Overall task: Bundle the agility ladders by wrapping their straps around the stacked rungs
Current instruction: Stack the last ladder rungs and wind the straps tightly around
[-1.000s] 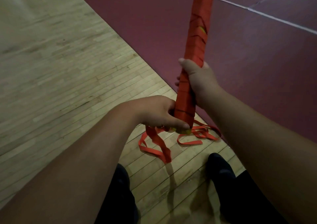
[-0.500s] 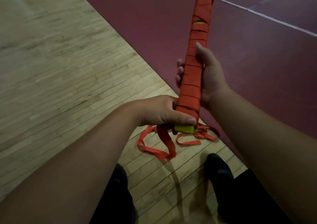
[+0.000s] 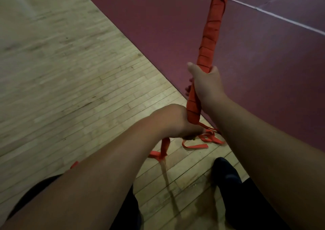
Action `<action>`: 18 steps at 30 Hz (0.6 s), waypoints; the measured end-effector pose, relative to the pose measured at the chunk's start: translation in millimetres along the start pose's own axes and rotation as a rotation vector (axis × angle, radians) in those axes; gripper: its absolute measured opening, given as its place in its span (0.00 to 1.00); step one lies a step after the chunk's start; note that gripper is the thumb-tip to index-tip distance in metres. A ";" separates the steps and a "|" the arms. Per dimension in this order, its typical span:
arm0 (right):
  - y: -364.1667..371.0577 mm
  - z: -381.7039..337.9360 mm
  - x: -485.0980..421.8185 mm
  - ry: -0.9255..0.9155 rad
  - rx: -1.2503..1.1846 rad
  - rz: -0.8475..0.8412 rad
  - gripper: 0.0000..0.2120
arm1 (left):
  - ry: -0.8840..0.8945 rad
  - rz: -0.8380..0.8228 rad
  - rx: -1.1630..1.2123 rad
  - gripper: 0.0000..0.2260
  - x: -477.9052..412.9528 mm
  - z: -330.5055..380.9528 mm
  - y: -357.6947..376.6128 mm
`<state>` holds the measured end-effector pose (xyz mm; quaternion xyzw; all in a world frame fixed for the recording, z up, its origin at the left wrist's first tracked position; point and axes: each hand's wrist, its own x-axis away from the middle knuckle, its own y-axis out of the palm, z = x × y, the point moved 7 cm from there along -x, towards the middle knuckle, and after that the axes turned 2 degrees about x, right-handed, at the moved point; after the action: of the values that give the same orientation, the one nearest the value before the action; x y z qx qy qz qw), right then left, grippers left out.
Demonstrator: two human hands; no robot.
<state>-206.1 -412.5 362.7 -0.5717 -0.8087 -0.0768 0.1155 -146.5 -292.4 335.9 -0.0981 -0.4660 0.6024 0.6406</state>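
Change: the right hand (image 3: 205,87) has closed up. Half a second ago its thumb lay along the wrap with the fingers spread; now it is clamped right round the shaft.
Change, low end: the left hand (image 3: 170,122) has rolled in under the foot of the bundle, and the bright yellow rung end that showed a moment ago is nearly covered, just a dim sliver below the knuckles.
Bundle: the stacked rungs (image 3: 208,41), bound in orange turns from end to end, stand tilted with the top leaning away and to the right, running out of the top of the frame.
Right grip: fingers curled round the lower part of the stack, thumb tip up on its left side, most of the wrapped length above the fist.
Left grip: a tight fist pressed against the bottom end, directly below the right hand, holding the loose strap (image 3: 164,148), which drops out from beneath it.
Strap tail: more orange webbing lies in slack loops on the boards just right of the left fist.
Floor: pale wooden floor (image 3: 70,71) under the hands, meeting a maroon court surface (image 3: 263,62) on a diagonal edge; a white line (image 3: 281,19) crosses it far right.
Below: a dark shoe (image 3: 226,175) on the boards, between the forearms.
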 end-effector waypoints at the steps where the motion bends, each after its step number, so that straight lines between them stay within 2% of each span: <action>1: 0.0 -2.6 -2.5 0.020 -0.054 -0.038 0.23 | 0.005 -0.060 0.107 0.15 2.6 -0.2 -3.2; 3: 2.0 -7.5 -3.7 0.086 -0.201 -0.160 0.23 | 0.024 -0.185 0.308 0.11 14.2 0.8 -12.4; 6: 12.7 -10.5 6.0 0.212 -0.454 -0.420 0.23 | 0.085 -0.340 0.530 0.20 29.4 3.6 -15.1; 8: 19.9 -10.5 12.4 0.269 -0.571 -0.511 0.17 | 0.104 -0.400 0.549 0.24 30.9 3.4 -12.1; 11: 20.3 -4.3 10.2 0.279 -0.479 -0.451 0.10 | 0.039 -0.361 0.319 0.23 25.0 -6.4 -13.8; 15: 10.7 4.2 6.0 0.135 -0.120 -0.192 0.14 | -0.078 -0.232 -0.036 0.27 11.2 -23.2 -14.5; 18: 7.6 2.7 8.5 0.010 -0.007 -0.095 0.14 | -0.104 -0.133 -0.130 0.29 2.3 -22.5 -4.6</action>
<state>-201.9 -401.5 362.4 -0.5326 -0.8340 -0.0881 0.1139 -127.6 -281.7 327.9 -0.0768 -0.5423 0.5312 0.6464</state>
